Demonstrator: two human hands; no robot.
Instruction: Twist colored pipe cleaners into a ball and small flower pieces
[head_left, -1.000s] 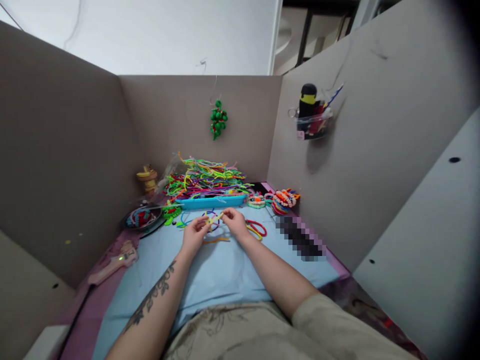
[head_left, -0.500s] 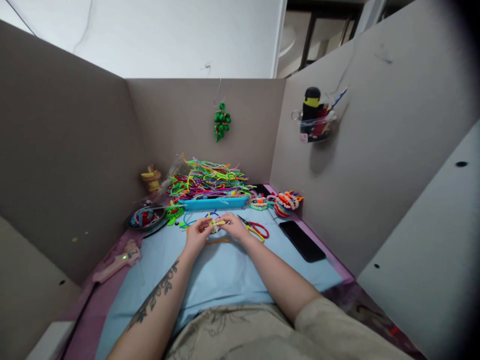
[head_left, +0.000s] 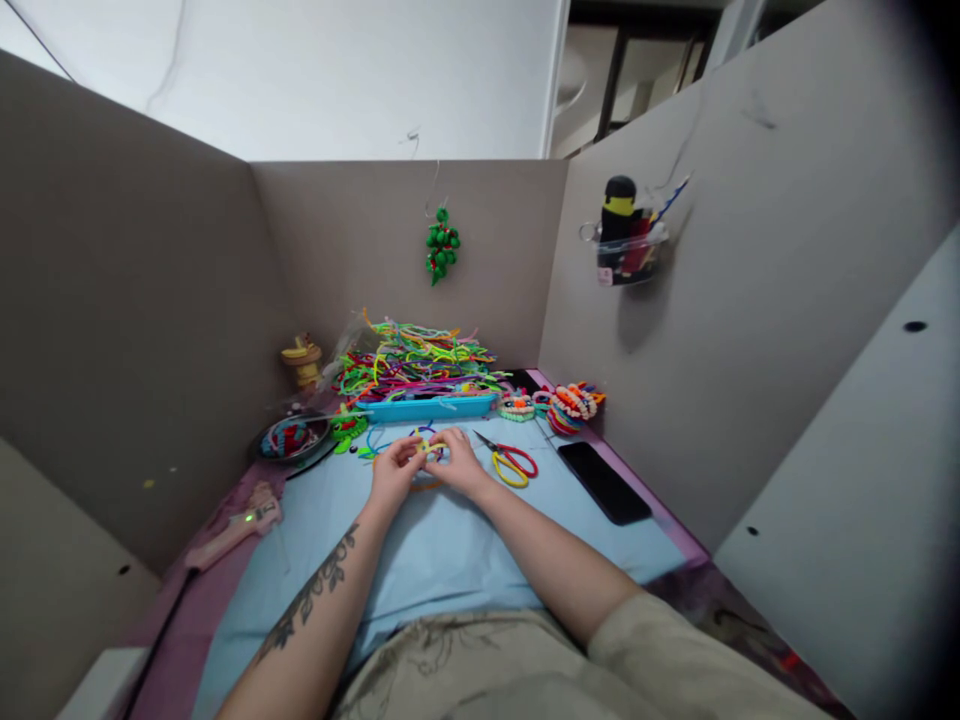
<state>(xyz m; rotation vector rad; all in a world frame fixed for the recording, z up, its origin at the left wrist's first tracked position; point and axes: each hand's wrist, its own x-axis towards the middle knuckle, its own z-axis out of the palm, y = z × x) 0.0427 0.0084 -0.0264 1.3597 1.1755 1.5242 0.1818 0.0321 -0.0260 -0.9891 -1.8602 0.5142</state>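
Between my two hands is a small yellow pipe-cleaner piece [head_left: 425,448], pinched by the fingertips of my left hand [head_left: 397,468] and my right hand [head_left: 456,464]. The fingers partly cover it, so its full shape is hidden. Blue and purple pipe cleaners [head_left: 381,438] lie just behind and left of the hands. An orange pipe cleaner [head_left: 427,486] shows on the blue cloth [head_left: 442,560] below them. Right of my right hand rest scissors [head_left: 513,464] with one red and one yellow handle.
Behind the hands, a blue tray [head_left: 427,408] holds a heap of colourful pipe cleaners [head_left: 420,360]. A black phone [head_left: 604,483] lies at right. A pink glue gun [head_left: 238,528] and a dark bowl [head_left: 294,438] sit at left. Grey panels [head_left: 405,200] enclose the table.
My right hand has shifted slightly left, closer to my left hand, over the yellow piece. More of the scissors shows, and less of the orange pipe cleaner.
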